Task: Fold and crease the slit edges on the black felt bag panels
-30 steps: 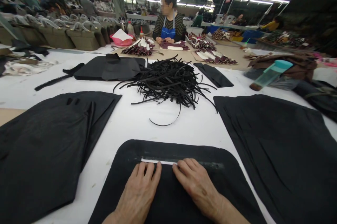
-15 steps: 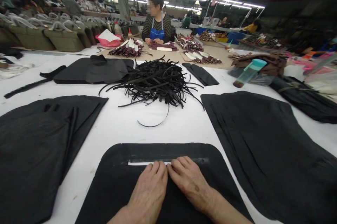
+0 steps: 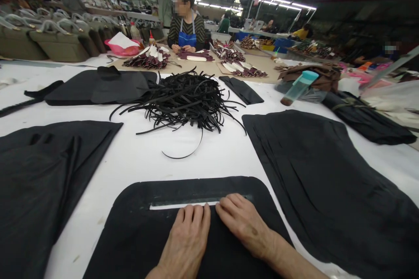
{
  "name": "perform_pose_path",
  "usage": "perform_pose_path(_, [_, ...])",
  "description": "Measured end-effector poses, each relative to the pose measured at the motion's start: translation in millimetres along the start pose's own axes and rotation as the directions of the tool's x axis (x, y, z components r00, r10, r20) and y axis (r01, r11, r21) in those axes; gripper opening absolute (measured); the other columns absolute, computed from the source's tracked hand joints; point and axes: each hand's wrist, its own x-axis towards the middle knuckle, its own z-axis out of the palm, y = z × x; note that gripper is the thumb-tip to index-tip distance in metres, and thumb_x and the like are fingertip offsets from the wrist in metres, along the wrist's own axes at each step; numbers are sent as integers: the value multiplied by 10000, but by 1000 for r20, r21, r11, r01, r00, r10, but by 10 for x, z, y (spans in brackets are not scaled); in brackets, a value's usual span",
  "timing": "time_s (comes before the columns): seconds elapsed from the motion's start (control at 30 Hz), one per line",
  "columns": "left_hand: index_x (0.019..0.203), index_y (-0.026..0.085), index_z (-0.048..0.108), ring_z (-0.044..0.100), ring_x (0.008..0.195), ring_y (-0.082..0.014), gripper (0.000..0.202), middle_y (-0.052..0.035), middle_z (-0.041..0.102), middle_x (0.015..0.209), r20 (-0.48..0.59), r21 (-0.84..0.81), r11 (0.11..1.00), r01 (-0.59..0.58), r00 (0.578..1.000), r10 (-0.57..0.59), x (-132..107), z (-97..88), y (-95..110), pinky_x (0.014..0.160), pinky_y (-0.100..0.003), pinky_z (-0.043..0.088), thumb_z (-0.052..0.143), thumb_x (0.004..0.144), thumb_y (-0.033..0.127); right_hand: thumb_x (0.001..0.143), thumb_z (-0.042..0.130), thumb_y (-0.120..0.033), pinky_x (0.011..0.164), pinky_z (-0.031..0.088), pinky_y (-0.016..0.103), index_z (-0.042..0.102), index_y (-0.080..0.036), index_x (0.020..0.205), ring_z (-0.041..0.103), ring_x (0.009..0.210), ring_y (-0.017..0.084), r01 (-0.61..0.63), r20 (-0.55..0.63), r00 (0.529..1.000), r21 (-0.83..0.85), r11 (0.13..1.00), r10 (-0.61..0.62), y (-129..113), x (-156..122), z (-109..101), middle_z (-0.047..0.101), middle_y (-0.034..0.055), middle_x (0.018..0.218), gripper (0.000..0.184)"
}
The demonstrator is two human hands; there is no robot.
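Observation:
A black leather-like panel (image 3: pixel 131 231) with rounded upper corners lies flat in front of me. Near its top runs a long narrow slot (image 3: pixel 166 206), with white showing through and a shiny dark strip along its upper side. My left hand (image 3: pixel 188 242) has its fingers close together, tips bent down on the slot's lower edge. Just to the right, my right hand (image 3: pixel 245 226) is closed, its fingers curled over that same edge and hiding part of the slot. What lies under the fingertips is hidden.
Beyond the panel sits a heap of thin black strips (image 3: pixel 190 100). Stacked black pieces lie at left (image 3: pixel 32 183) and right (image 3: pixel 314 170). A teal-capped container (image 3: pixel 299 88) leans at the back right. Across the table a person in a blue apron (image 3: pixel 187 39) handles maroon pieces.
My right hand has shifted a little right along the slot, away from the left hand. More white shows in the slot. The whole view has swung slightly right.

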Motion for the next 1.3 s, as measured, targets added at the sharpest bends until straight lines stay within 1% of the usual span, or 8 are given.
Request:
perform_pose_path(0.17, [1223, 117, 531, 573, 833, -270, 495, -117, 613, 962, 26, 6, 1000, 13, 1000, -13, 31, 9, 47, 742, -412, 525, 480, 733, 67, 917, 437, -123, 675, 400, 324, 571, -114, 989, 455, 758, 192, -18, 25, 1000, 9, 1000, 17, 27, -46, -43, 550, 57, 865, 153])
perform_pose_path(0.33, [1139, 34, 583, 548, 980, -286, 440, -150, 601, 1069, -82, 25, 997, -76, 994, 78, 59, 130, 92, 885, -395, 475, 444, 725, 85, 891, 486, -111, 688, 392, 332, 569, -126, 991, 457, 774, 196, -63, 61, 996, 21, 998, 62, 41, -89, -118, 556, 56, 875, 131])
perform_pose_path(0.57, [1207, 92, 546, 562, 955, -268, 460, -124, 622, 1049, -85, 16, 998, -65, 994, 66, 98, 119, 148, 845, -379, 483, 428, 763, 119, 911, 432, -111, 655, 381, 335, 573, -109, 987, 458, 748, 194, -40, -25, 999, -37, 998, 39, 27, -115, -15, 558, 67, 869, 160])
perform_pose_path(0.8, [1078, 56, 647, 527, 1006, -271, 404, -127, 629, 1085, -185, -11, 993, -116, 976, 112, 130, 101, 223, 896, -348, 447, 443, 741, 145, 913, 361, -75, 709, 426, 365, 575, -70, 1045, 484, 798, 215, -14, 18, 1000, -110, 994, 16, 151, -316, -57, 561, 94, 914, 251])
perform_pose_path(0.93, [1130, 52, 622, 542, 917, -273, 424, -134, 634, 1021, -79, 40, 994, -101, 991, 104, 187, 26, 286, 852, -359, 469, 456, 748, 130, 898, 344, -49, 736, 457, 379, 576, -54, 1058, 501, 831, 233, -41, 1, 999, -160, 986, 41, 166, -431, -96, 569, 119, 961, 281])
perform_pose_path(1.07, [1273, 159, 519, 556, 854, -273, 444, -124, 626, 963, 29, 67, 996, -54, 998, 52, 246, -43, 358, 785, -381, 488, 448, 837, 195, 909, 321, -59, 740, 485, 366, 586, -74, 1008, 519, 870, 238, -146, -64, 988, -109, 983, 140, 144, -518, -119, 575, 132, 969, 283])
perform_pose_path(1.2, [1323, 225, 455, 562, 845, -289, 448, -147, 603, 1001, 85, 88, 995, -38, 996, 30, 296, -69, 412, 726, -392, 481, 425, 876, 226, 925, 287, -58, 738, 501, 315, 576, -141, 902, 536, 868, 194, -383, -121, 911, 110, 917, 395, 107, -573, -155, 566, 101, 970, 301])
perform_pose_path(1.3, [1350, 266, 407, 566, 810, -294, 463, -154, 593, 989, 126, 124, 991, -42, 992, 26, 339, -91, 436, 673, -388, 468, 399, 889, 224, 911, 306, -39, 755, 509, 311, 560, -150, 1042, 537, 887, 191, -445, -96, 881, 161, 881, 463, 73, -568, -165, 558, 92, 1001, 306])
